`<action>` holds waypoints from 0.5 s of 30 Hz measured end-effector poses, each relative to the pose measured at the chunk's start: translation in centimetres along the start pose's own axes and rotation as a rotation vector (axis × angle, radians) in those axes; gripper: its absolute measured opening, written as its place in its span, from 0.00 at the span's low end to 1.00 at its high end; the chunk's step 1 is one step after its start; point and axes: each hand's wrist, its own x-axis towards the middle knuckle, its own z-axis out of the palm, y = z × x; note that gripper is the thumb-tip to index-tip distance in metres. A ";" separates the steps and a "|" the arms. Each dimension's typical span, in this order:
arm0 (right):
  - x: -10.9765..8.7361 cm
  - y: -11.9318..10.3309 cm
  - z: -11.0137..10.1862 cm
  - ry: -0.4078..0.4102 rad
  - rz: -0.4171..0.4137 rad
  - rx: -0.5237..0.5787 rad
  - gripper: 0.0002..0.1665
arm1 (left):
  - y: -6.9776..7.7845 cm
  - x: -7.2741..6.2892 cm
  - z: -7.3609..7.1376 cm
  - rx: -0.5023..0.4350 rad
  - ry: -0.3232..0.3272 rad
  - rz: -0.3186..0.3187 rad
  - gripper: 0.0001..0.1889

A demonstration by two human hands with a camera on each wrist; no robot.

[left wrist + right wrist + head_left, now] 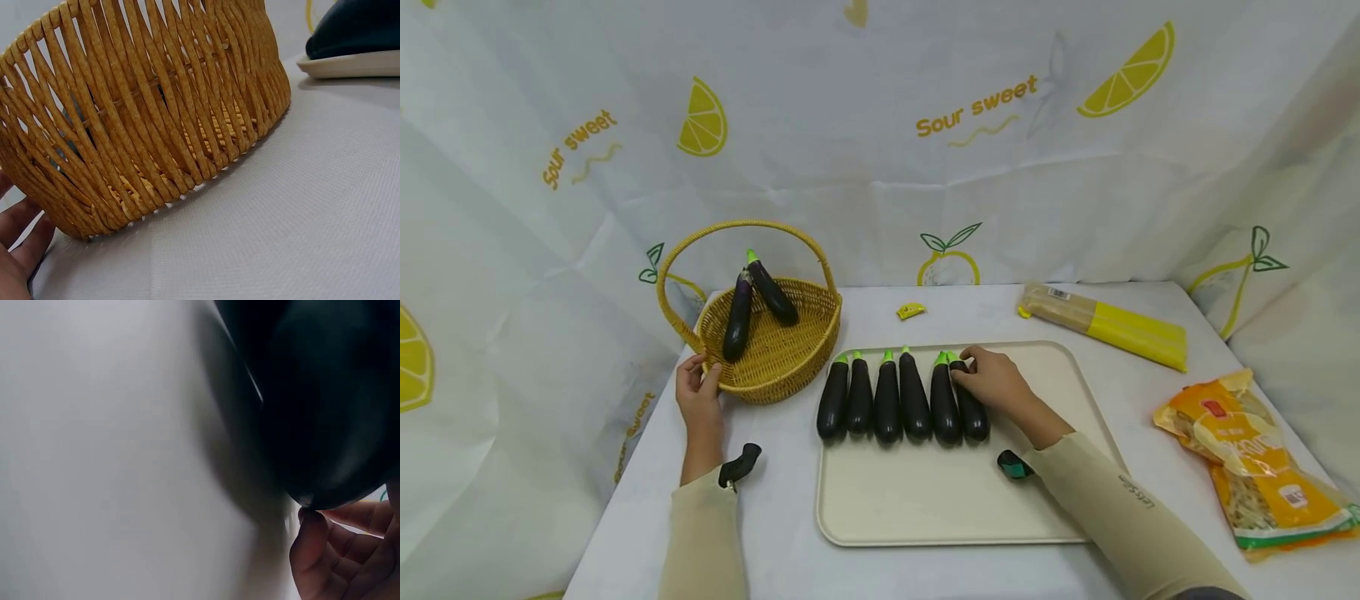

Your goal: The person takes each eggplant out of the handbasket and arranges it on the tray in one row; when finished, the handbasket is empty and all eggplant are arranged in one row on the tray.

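At the left, my left hand [698, 392] rests against the side of a wicker basket [775, 387], near the foot of its tall handle. The left wrist view shows fingers [31, 240] touching the basket's woven wall [156, 119]. Two eggplants [739, 321] lie in the basket. On a beige tray [925, 500], several dark eggplants [887, 408] lie in a row, green stems pointing away. My right hand [996, 383] pinches the rightmost eggplant [973, 412] near its stem end. In the right wrist view, the thumb [309, 550] meets the eggplant's end [331, 425].
A small yellow packet [911, 311] lies behind the tray. A long yellow-and-tan package [1105, 325] sits at the back right, and an orange food bag [1255, 467] at the right edge. A printed white curtain [850, 142] hangs behind the table.
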 end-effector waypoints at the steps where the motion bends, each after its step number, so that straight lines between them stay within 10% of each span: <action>1: 0.0 0.0 0.0 0.007 -0.004 -0.005 0.29 | 0.0 0.0 0.0 -0.001 0.002 -0.003 0.14; 15: 0.0 -0.1 -2.3 0.034 -0.069 -0.044 0.33 | 0.4 0.0 -0.8 0.025 -0.001 0.002 0.16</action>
